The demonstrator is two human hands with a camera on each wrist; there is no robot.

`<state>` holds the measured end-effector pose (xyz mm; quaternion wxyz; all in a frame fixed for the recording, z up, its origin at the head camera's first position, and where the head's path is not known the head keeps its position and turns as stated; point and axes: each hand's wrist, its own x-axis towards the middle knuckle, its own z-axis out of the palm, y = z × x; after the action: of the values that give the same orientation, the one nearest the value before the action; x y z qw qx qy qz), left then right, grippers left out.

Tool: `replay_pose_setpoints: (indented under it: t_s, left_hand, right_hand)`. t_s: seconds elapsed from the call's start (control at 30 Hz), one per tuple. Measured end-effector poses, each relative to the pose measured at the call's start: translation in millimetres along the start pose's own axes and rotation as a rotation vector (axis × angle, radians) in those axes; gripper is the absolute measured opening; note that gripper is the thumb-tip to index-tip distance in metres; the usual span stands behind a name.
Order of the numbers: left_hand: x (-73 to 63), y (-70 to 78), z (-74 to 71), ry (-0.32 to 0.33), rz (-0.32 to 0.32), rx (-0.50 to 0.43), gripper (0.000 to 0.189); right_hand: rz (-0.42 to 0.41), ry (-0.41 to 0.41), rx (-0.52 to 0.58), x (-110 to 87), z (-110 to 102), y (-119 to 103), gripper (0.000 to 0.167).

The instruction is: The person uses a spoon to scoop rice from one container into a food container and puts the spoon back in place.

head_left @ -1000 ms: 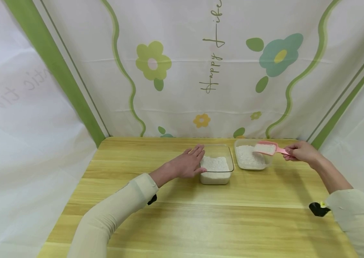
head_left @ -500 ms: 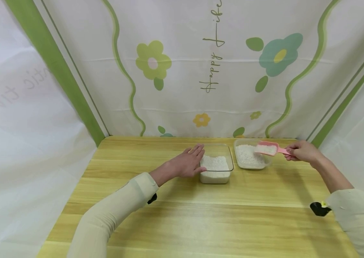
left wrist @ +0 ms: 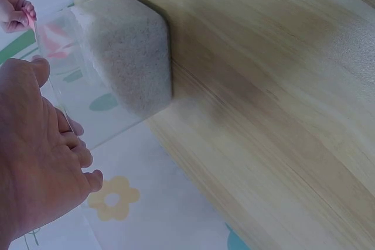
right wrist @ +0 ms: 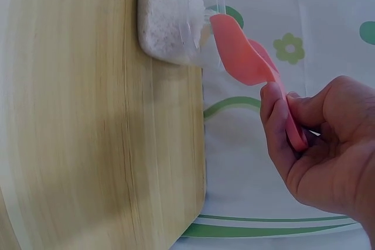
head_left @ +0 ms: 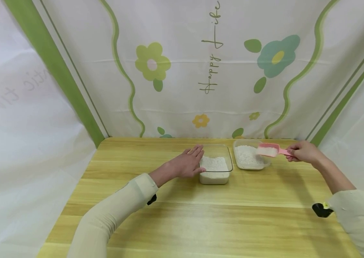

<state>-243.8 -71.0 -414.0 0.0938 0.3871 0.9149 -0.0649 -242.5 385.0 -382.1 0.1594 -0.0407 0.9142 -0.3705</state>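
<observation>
My right hand grips the thin handle of a pink scoop, thumb against curled fingers. White grains, like rice, lie in the scoop, which hangs tilted over the right part of a clear plastic container. That container holds more white grains. My left hand lies with fairly straight fingers at the left rim of a clear glass container with a dark rim line. White grains fill its lower part. The left wrist view shows the fingers reaching over this rim.
Both containers stand side by side near the back edge of a wooden table, a narrow gap between them. Behind rises a white curtain printed with flowers and lettering. More white cloth hangs at the left side.
The scoop has shifted slightly right and tilted a little, with more of its pink back wall showing now. My left hand and both containers have stayed in place.
</observation>
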Motion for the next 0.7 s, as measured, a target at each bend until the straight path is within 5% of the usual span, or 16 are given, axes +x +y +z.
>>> replay_pose_setpoints:
  t_s: [0.7]
  left_hand:
    - [0.7, -1.0, 1.8, 0.01, 0.009, 0.002, 0.08]
  right_hand:
    - [0.002, 0.023, -0.135, -1.7, -11.4, -9.1, 0.036]
